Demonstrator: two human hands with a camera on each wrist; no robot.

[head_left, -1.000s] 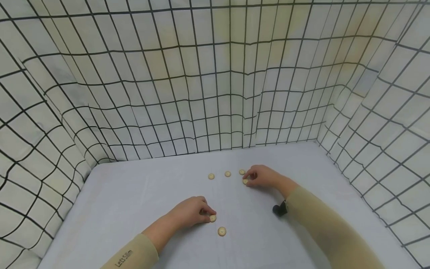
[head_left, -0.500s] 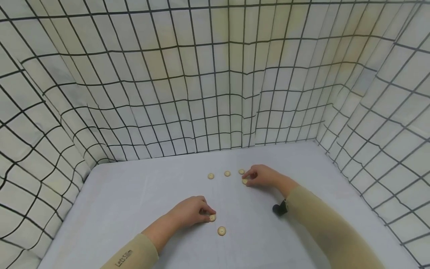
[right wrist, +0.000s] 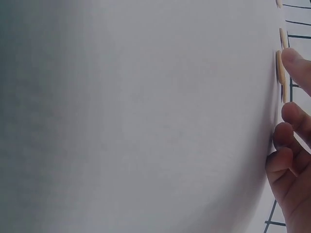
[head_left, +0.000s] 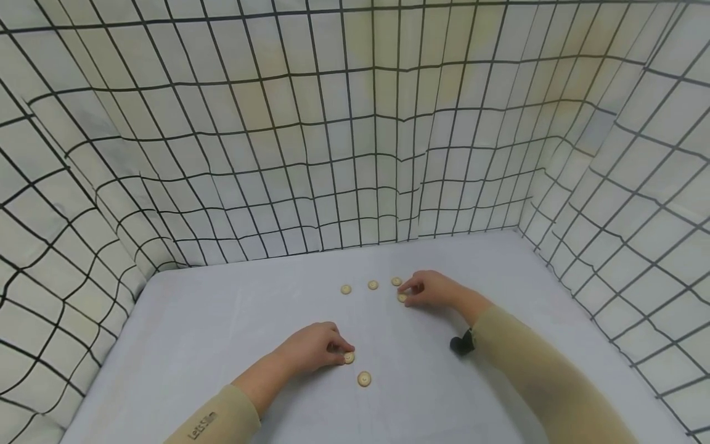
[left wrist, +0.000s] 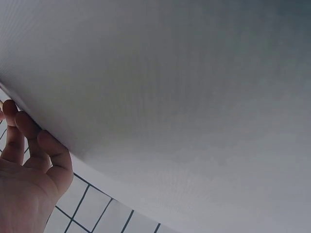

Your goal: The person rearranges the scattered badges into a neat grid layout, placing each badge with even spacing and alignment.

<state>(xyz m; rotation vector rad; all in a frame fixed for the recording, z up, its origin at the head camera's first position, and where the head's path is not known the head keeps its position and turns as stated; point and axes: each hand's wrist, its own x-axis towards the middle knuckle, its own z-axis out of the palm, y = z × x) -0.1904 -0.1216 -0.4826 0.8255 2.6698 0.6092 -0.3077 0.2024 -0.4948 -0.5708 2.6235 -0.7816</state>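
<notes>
My left hand pinches the edge of a round cream button between thumb and index finger, low over the white table. Just in front of me, to the right of that hand, lies another button. Farther away, my right hand holds a button with thumb and index finger at its edge. Beyond it three more buttons lie in a loose row: a left one, a middle one and a right one by the right index fingertip. In the left wrist view the left hand's curled fingers rest along the cloth.
A white cloth covers the table. White walls with a black grid rise at the back and both sides. A small black device sits at the right wrist, below the beige sleeve.
Both hands keep their hold on the same buttons, and the buttons stay in place relative to one another. The head view has shifted slightly, so everything appears a little farther left.
</notes>
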